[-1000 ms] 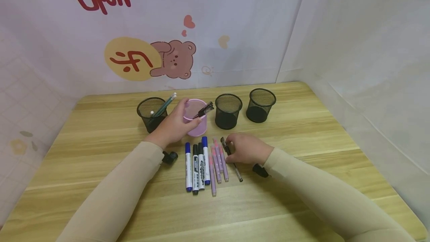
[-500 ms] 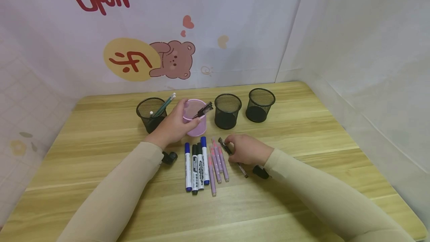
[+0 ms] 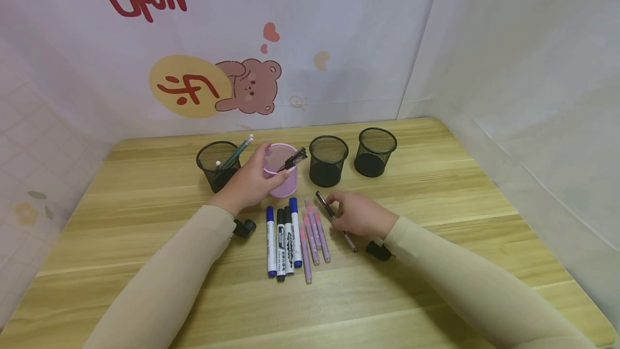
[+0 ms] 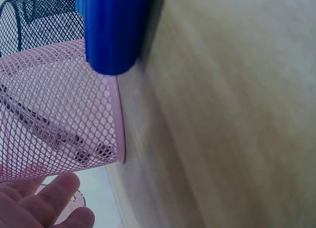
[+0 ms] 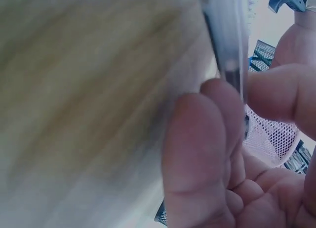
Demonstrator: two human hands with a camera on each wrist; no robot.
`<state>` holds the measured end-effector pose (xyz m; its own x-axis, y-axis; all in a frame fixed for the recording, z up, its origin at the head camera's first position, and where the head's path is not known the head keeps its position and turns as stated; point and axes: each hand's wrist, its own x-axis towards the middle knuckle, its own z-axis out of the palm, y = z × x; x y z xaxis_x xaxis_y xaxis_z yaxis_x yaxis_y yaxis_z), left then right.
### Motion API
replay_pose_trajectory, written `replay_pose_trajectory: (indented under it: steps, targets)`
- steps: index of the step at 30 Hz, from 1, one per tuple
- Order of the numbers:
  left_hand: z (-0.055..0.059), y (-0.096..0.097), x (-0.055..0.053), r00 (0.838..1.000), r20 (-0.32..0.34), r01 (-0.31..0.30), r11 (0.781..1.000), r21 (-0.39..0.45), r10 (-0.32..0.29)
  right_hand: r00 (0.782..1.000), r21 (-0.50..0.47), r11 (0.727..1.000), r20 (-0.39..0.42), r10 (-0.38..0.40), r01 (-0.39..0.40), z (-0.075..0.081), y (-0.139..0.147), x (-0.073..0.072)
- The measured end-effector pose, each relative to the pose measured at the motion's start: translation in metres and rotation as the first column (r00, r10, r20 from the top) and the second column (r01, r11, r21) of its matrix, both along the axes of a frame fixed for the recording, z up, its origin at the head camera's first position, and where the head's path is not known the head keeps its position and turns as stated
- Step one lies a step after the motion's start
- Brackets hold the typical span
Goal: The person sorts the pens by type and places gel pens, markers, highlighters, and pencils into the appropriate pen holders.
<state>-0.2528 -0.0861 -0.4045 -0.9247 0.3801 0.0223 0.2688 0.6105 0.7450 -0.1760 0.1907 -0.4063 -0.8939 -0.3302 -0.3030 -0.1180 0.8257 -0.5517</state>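
Note:
My left hand (image 3: 248, 181) grips the pink mesh pen cup (image 3: 286, 186), thumb across its front rim. Black pens (image 3: 296, 156) lean to the right inside the cup. In the left wrist view, fingertips (image 4: 59, 191) lie along the side of the pink mesh (image 4: 54, 104). Just right of the highlighters, my right hand (image 3: 362, 214) pinches a black gel pen (image 3: 325, 206), which slants low over the table. The right wrist view shows its clear barrel (image 5: 229, 40) between thumb and fingers. Beside it lie several light-purple highlighters (image 3: 312, 236).
Several whiteboard markers (image 3: 283, 241) with blue or black caps lie left of the highlighters. A black mesh cup (image 3: 213, 174) with green pencils (image 3: 236, 153) stands left of the pink one. Two more black mesh cups, one nearer (image 3: 326, 168) and one farther right (image 3: 373, 158), stand along the back.
The right hand has turned the gel pen slightly and shifted it a little away from the highlighters. The left hand stays on the pink cup.

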Motion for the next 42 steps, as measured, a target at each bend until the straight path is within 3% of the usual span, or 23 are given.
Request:
replay_pose_trajectory:
  steps: [12, 27, 42]
  targets:
    - [0.0012, 0.0000, 0.0014, 1.000, 0.011, 0.007, 1.000, 0.016, -0.007, 0.997, -0.151, 0.988, -0.067, -0.028, 0.017, 0.0063, -0.0010, 0.0010]
    - [0.0016, -0.0001, 0.0013, 1.000, 0.021, 0.000, 1.000, 0.015, -0.001, 0.988, -0.347, 0.937, -0.125, -0.094, 0.045, 0.0072, -0.0054, 0.0034]
    - [0.0018, -0.0002, 0.0015, 1.000, 0.013, -0.009, 1.000, -0.014, 0.009, 0.983, -0.542, 0.840, -0.156, -0.092, -0.008, 0.0045, -0.0090, 0.0034]
